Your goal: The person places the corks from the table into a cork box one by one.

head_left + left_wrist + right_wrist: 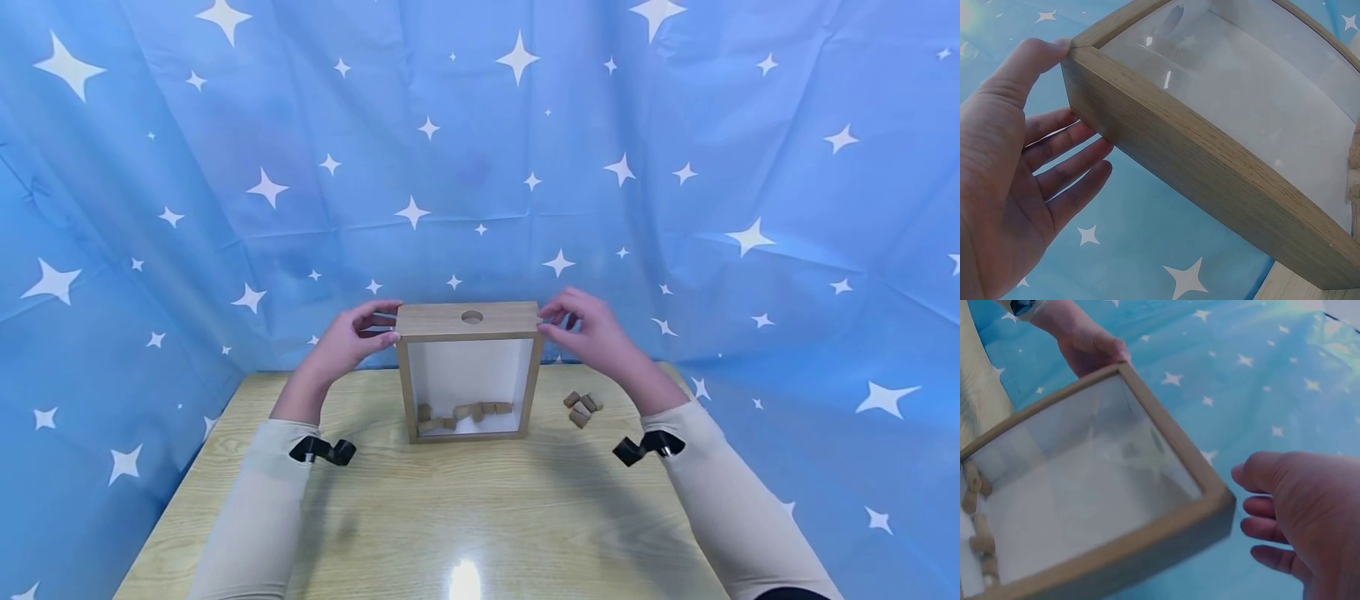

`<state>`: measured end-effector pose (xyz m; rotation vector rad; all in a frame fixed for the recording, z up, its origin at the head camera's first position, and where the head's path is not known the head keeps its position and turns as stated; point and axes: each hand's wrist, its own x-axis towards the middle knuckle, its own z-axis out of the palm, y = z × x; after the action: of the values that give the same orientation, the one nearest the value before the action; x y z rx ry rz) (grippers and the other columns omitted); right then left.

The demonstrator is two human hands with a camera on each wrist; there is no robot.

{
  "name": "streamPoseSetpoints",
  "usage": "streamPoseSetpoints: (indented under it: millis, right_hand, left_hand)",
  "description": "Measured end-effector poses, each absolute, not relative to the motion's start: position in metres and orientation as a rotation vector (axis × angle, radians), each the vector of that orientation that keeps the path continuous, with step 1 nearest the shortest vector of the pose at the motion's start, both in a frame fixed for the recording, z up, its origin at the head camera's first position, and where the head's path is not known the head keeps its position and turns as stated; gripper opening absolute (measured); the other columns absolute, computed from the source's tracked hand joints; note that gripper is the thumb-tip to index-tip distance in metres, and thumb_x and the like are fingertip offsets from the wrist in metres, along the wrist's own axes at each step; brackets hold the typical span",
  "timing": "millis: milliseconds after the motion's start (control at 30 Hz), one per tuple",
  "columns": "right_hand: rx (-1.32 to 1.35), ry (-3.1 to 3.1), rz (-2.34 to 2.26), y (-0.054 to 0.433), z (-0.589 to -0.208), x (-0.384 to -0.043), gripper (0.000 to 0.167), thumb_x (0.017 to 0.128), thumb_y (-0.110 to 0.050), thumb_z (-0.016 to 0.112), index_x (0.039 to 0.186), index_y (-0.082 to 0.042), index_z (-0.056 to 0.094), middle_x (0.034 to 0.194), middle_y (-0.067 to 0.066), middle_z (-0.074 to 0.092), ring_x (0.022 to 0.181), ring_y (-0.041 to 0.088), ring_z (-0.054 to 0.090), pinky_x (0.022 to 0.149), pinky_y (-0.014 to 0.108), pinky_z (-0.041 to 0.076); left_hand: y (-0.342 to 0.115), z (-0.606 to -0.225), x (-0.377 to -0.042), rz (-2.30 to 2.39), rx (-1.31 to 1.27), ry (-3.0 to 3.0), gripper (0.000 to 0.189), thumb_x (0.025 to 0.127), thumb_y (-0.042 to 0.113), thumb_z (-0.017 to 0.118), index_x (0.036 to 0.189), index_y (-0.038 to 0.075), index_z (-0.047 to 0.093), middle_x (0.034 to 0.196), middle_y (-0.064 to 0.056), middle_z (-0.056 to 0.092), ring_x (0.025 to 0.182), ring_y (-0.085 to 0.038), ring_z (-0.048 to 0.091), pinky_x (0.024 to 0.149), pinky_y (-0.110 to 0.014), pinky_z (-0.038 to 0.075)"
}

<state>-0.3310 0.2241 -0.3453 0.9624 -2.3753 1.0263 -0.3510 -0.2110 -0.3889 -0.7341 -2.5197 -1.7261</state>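
A wooden shadow box (467, 323) with a clear front and a round hole (472, 317) in its top stands upright on the table. Several corks (476, 411) lie along its bottom inside. My left hand (351, 336) holds the box's upper left corner. In the left wrist view its thumb (1044, 53) is at the front corner and the fingers (1079, 178) reach to the back edge. At the upper right corner is my right hand (588, 331), fingers loosely bent. The right wrist view shows a small gap between its fingertips (1242, 475) and the frame.
A small group of loose corks (582, 408) lies on the wooden table (375, 517), to the right of the box. Behind the table hangs a blue cloth (480, 183) with white stars. Black wrist mounts (322, 451) stick out from both sleeves.
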Motion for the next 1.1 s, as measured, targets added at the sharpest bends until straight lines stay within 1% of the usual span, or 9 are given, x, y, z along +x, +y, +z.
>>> streamPoseSetpoints:
  millis: [233, 367, 533, 700, 800, 867, 933, 1033, 1100]
  right_hand:
    - [0.771, -2.469, 1.072, 0.264, -0.374, -0.323, 0.010, 0.100, -0.004, 0.081, 0.110, -0.006, 0.079, 0.103, 0.005, 0.072, 0.090, 0.019, 0.065, 0.077, 0.034, 0.056]
    - [0.694, -2.548, 1.057, 0.281, -0.397, -0.320, 0.010, 0.102, -0.008, 0.081, 0.112, -0.008, 0.079, 0.104, 0.005, 0.072, 0.090, 0.020, 0.066, 0.075, 0.031, 0.056]
    - [0.642, -2.649, 1.062, 0.293, -0.427, -0.318, 0.017, 0.104, -0.012, 0.079, 0.120, -0.006, 0.077, 0.109, 0.008, 0.071, 0.093, 0.023, 0.066, 0.074, 0.032, 0.057]
    - [0.626, -2.753, 0.988, 0.300, -0.462, -0.321, 0.024, 0.103, -0.008, 0.079, 0.126, -0.002, 0.075, 0.108, 0.011, 0.071, 0.093, 0.022, 0.066, 0.075, 0.036, 0.056]
    - [0.653, -2.800, 0.916, 0.304, -0.482, -0.326, 0.021, 0.101, -0.005, 0.080, 0.121, -0.002, 0.075, 0.103, 0.013, 0.070, 0.088, 0.019, 0.063, 0.074, 0.036, 0.054]
    - [0.668, -2.825, 0.914, 0.306, -0.493, -0.328, 0.015, 0.101, -0.005, 0.079, 0.114, 0.000, 0.073, 0.103, 0.013, 0.070, 0.084, 0.019, 0.059, 0.072, 0.035, 0.051]
    - [0.665, -2.848, 0.947, 0.308, -0.502, -0.329, 0.012, 0.101, -0.006, 0.080, 0.112, -0.004, 0.075, 0.101, 0.015, 0.070, 0.082, 0.020, 0.057, 0.069, 0.034, 0.049]
    - [0.672, -2.872, 0.992, 0.310, -0.512, -0.330, 0.012, 0.103, -0.007, 0.079, 0.113, -0.003, 0.076, 0.112, 0.016, 0.074, 0.083, 0.022, 0.056, 0.069, 0.034, 0.048]
    - [0.669, -2.889, 0.983, 0.311, -0.518, -0.330, 0.018, 0.104, -0.010, 0.079, 0.121, -0.006, 0.078, 0.117, 0.016, 0.074, 0.085, 0.022, 0.058, 0.070, 0.034, 0.049]
  left_hand:
    - [-0.211, -0.389, -0.350, -1.716, -0.727, -2.524, 0.057, 0.107, 0.034, 0.078, 0.160, 0.024, 0.060, 0.156, -0.011, 0.058, 0.145, -0.037, 0.057, 0.116, -0.060, 0.050]
    - [-0.211, -0.389, -0.349, -1.709, -0.732, -2.528, 0.058, 0.107, 0.034, 0.077, 0.161, 0.023, 0.059, 0.157, -0.012, 0.057, 0.146, -0.037, 0.056, 0.116, -0.060, 0.050]
    - [-0.211, -0.390, -0.351, -1.712, -0.751, -2.516, 0.058, 0.108, 0.031, 0.076, 0.162, 0.019, 0.057, 0.158, -0.014, 0.057, 0.148, -0.040, 0.054, 0.117, -0.061, 0.049]
    - [-0.212, -0.390, -0.352, -1.720, -0.742, -2.511, 0.058, 0.108, 0.032, 0.076, 0.161, 0.022, 0.058, 0.157, -0.012, 0.058, 0.147, -0.038, 0.055, 0.116, -0.061, 0.049]
    - [-0.212, -0.391, -0.352, -1.723, -0.735, -2.509, 0.058, 0.107, 0.034, 0.077, 0.161, 0.023, 0.058, 0.156, -0.010, 0.058, 0.147, -0.036, 0.056, 0.116, -0.060, 0.050]
    - [-0.212, -0.390, -0.351, -1.725, -0.733, -2.509, 0.059, 0.107, 0.035, 0.077, 0.161, 0.024, 0.058, 0.155, -0.010, 0.059, 0.146, -0.035, 0.056, 0.116, -0.060, 0.050]
    - [-0.211, -0.390, -0.351, -1.725, -0.736, -2.510, 0.059, 0.107, 0.035, 0.077, 0.162, 0.023, 0.057, 0.156, -0.011, 0.059, 0.146, -0.035, 0.056, 0.116, -0.060, 0.050]
    - [-0.211, -0.391, -0.351, -1.719, -0.736, -2.515, 0.060, 0.108, 0.034, 0.077, 0.162, 0.022, 0.057, 0.156, -0.012, 0.058, 0.147, -0.036, 0.056, 0.116, -0.060, 0.050]
    - [-0.210, -0.391, -0.351, -1.717, -0.736, -2.517, 0.059, 0.108, 0.034, 0.076, 0.162, 0.022, 0.057, 0.157, -0.011, 0.058, 0.147, -0.036, 0.056, 0.116, -0.060, 0.050]
